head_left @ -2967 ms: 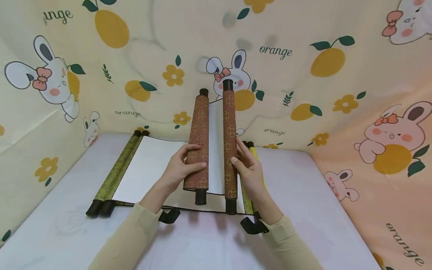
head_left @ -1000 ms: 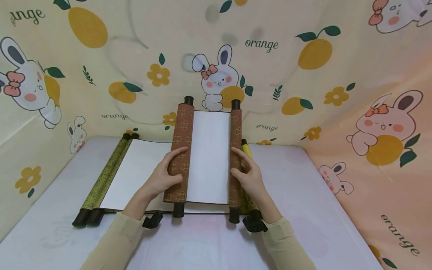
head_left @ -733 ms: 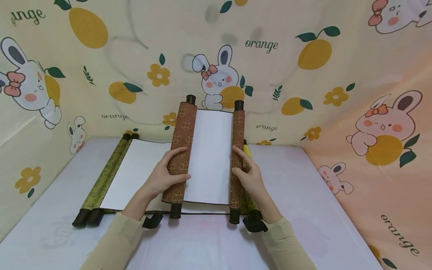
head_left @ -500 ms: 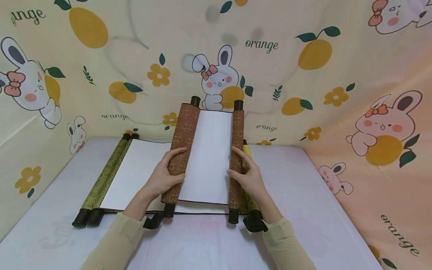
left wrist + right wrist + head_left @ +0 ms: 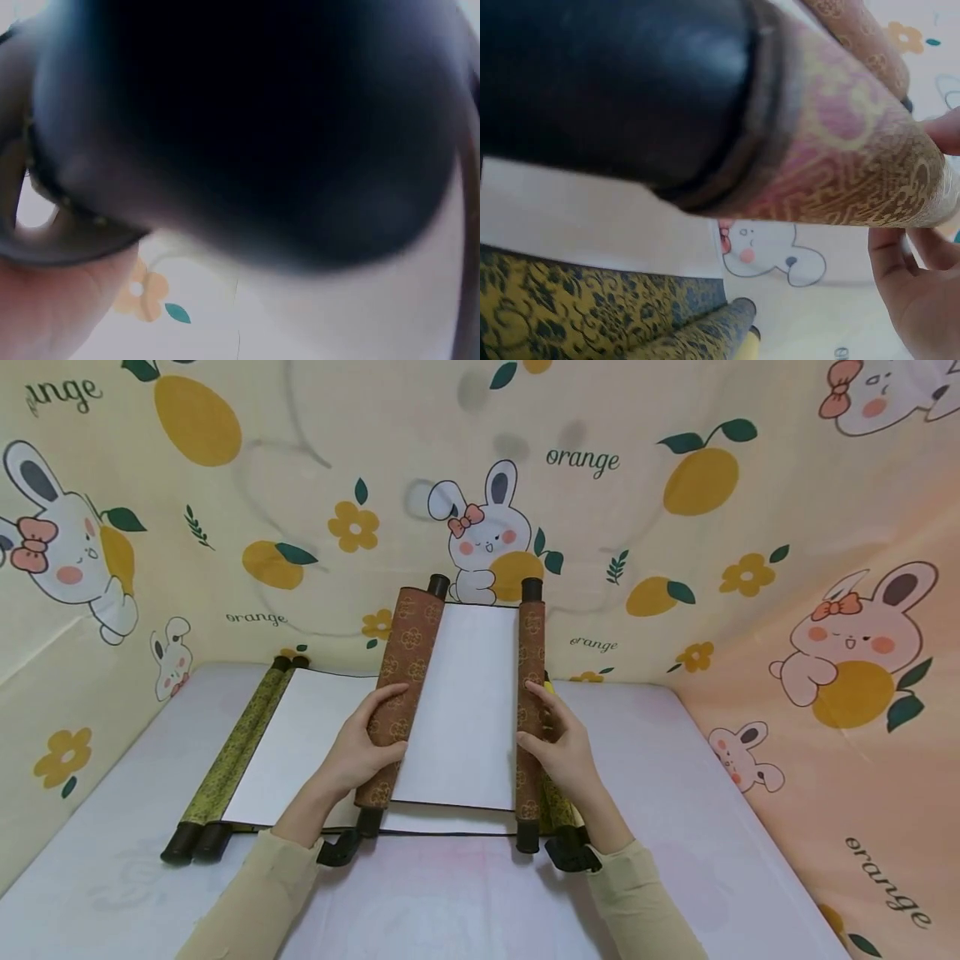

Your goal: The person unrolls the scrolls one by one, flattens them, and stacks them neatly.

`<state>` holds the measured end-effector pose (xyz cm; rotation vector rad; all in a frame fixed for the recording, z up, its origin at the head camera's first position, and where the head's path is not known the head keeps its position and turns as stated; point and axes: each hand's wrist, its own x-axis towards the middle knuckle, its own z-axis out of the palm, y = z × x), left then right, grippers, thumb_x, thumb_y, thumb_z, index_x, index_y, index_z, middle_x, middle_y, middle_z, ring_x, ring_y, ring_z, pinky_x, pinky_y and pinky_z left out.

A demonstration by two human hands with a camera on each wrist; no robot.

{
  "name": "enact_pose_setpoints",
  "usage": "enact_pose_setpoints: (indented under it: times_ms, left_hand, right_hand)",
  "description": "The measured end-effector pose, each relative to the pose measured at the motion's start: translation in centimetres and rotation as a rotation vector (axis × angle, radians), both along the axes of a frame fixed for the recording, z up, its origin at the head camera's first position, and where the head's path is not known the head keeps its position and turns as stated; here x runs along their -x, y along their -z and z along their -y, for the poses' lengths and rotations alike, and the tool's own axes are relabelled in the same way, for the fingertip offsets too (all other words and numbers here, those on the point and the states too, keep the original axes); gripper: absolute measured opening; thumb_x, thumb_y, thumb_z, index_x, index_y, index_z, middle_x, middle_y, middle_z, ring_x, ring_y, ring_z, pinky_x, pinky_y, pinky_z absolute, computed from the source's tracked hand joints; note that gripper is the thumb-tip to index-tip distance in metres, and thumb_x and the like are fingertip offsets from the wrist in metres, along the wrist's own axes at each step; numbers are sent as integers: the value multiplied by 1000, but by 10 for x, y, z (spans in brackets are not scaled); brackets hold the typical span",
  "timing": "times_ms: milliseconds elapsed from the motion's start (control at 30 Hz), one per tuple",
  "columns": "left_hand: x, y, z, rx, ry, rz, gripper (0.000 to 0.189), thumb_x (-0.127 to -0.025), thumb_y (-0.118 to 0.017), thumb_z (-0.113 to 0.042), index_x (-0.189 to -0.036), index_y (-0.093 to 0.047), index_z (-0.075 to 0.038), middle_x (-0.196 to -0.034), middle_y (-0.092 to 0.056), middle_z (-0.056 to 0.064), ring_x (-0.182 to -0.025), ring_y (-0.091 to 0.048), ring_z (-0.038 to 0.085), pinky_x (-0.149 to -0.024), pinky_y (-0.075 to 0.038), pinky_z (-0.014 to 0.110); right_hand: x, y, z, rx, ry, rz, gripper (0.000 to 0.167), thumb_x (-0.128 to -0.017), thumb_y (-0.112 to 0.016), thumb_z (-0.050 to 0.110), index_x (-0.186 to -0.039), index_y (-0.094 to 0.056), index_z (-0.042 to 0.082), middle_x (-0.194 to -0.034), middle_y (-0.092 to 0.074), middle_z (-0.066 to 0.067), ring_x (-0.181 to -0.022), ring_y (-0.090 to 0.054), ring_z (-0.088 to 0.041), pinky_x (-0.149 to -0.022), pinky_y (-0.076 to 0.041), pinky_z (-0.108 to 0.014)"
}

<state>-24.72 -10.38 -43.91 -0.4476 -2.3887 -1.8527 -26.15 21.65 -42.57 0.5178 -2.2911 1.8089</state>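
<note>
Both hands hold a small hanging scroll, brown-red with gold flowers and black end knobs, raised over the table. The left hand (image 5: 360, 747) grips its thicker left roll (image 5: 405, 652), which leans with its top to the right. The right hand (image 5: 562, 747) grips the thinner right roll (image 5: 531, 635), nearly upright. Blank white paper (image 5: 468, 710) stretches between the rolls. A dark, blurred knob (image 5: 285, 135) fills much of the left wrist view. In the right wrist view, fingers and thumb wrap the patterned roll (image 5: 855, 142) beyond its black knob (image 5: 607, 90).
Behind and below lies a larger unrolled scroll with white paper (image 5: 300, 752) and green-gold rollers (image 5: 232, 752) at the left. Its right end (image 5: 555, 802) is partly hidden by the right hand. A yellow rod (image 5: 748, 345) shows beside it. Patterned cloth (image 5: 600, 527) walls the table (image 5: 465, 902).
Three seconds ago the two rolls stood closer together; they have since spread, baring more white paper. Over the last second the left roll's top has tipped right and the right roll has shifted slightly right.
</note>
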Motion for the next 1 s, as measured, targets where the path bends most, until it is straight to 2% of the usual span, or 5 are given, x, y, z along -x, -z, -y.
enact_pose_setpoints:
  times_ms: [300, 433, 633, 767, 1000]
  left_hand:
    - [-1, -5, 9, -3, -3, -38, 88, -89, -61, 8, -163, -32, -31, -166, -22, 12, -114, -52, 40, -77, -49, 42]
    - [0, -6, 12, 10, -12, -67, 87, -87, -57, 11, -162, -36, -29, -165, -25, 12, -122, -46, 35, -84, -43, 44]
    - [0, -5, 10, 11, -16, -75, 82, -89, -63, 8, -160, -40, -27, -159, -31, 12, -125, -44, 33, -88, -42, 47]
    - [0, -4, 9, 17, -27, -64, 83, -89, -77, -1, -159, -41, -28, -159, -30, 11, -132, -44, 35, -96, -43, 51]
    - [1, -1, 5, 22, -91, -51, 82, -89, -69, 5, -157, -42, -31, -158, -35, 9, -124, -50, 35, -90, -46, 47]
  right_hand:
    - [0, -3, -7, 13, 11, 33, 71, -94, -66, -9, -154, -52, 24, -160, -44, 1, -110, -58, -31, -79, -51, -28]
    - [0, -5, -9, -11, 49, 48, 74, -94, -57, -11, -154, -52, 31, -163, -40, 8, -128, -47, -23, -83, -42, -27]
    - [0, -6, -9, 25, 67, 107, 78, -94, -46, -10, -155, -49, 39, -165, -34, 15, -127, -41, -18, -76, -35, -31]
    - [2, -6, -8, 66, 84, 119, 76, -94, -53, -9, -155, -50, 36, -165, -34, 13, -146, -30, -12, -85, -37, -31]
    - [1, -5, -4, 162, 79, 76, 74, -90, -67, -15, -153, -54, 23, -159, -40, 1, -125, -50, -23, -75, -52, -22]
